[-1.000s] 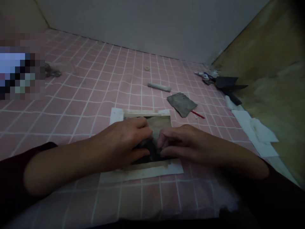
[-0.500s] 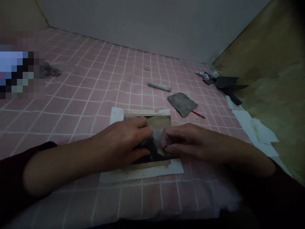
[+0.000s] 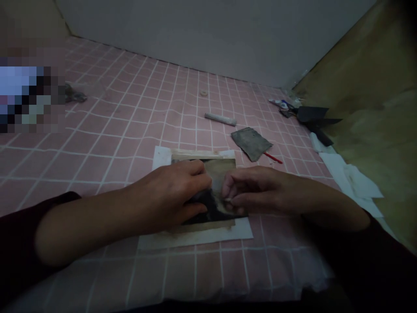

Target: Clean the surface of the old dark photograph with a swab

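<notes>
A dark painted picture (image 3: 216, 211) with a pale beige and grey patch lies on a white paper sheet (image 3: 244, 229) with brownish strips along its edges. My left hand (image 3: 185, 187) rests palm down on the picture's left part, thumb spread away from the fingers; nothing shows in it. Over the right part, my right hand (image 3: 252, 189) is curled with thumb and fingers pinched together, low against the surface. A tiny pale bit shows at its fingertips, too small to name. Both hands cover much of the picture.
Beyond the sheet lie a grey square pad (image 3: 251, 143), a thin red stick (image 3: 273, 158), a grey roll (image 3: 220, 119) and a small pale ring (image 3: 203, 93). At right are dark sheets (image 3: 314, 115), a tube (image 3: 278, 103) and white papers (image 3: 361, 180) by the wall. Pink checked cloth (image 3: 130, 121) covers the table.
My right hand's fingers have loosened and shifted slightly, and a tiny pale bit now shows at the tips. My left hand stays put on the picture. The whole view has shifted slightly.
</notes>
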`<state>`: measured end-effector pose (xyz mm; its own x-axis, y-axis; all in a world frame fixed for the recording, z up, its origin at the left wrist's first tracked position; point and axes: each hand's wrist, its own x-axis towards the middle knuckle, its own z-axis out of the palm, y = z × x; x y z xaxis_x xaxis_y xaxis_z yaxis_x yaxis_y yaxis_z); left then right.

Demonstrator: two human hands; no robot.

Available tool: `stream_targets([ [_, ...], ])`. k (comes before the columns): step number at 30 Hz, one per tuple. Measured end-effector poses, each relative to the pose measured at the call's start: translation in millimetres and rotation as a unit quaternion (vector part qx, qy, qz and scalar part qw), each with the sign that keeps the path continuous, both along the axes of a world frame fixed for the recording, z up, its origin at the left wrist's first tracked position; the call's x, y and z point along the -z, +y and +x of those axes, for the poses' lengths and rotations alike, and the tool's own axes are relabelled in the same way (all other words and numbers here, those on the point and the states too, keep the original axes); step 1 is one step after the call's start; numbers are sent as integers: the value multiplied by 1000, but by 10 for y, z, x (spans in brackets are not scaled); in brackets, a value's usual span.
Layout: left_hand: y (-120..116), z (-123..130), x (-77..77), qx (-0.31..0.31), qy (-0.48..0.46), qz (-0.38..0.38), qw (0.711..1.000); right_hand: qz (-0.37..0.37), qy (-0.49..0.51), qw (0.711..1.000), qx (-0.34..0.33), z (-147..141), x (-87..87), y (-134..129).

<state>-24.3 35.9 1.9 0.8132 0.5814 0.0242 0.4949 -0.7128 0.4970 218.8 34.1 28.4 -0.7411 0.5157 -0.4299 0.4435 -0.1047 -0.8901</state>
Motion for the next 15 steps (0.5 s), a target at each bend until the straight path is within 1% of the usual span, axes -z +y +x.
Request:
stream_targets([
  [4, 3, -1, 8, 1, 3, 2, 1000, 110, -36, 993, -40, -33, -89, -5],
  [6, 6, 0, 9, 1, 1, 4, 1000, 142, -71, 986, -59, -4, -146, 2],
  [9, 6, -1, 9, 4, 1, 4, 1000, 150, -112, 980, -67, 33, -174, 9],
  [13, -1, -13, 17, -1, 2, 3, 1000, 118, -58, 991, -32, -13, -98, 5],
  [15, -1, -16, 25, -1, -5, 4, 1000, 113, -59, 991, -35, -20, -80, 13],
])
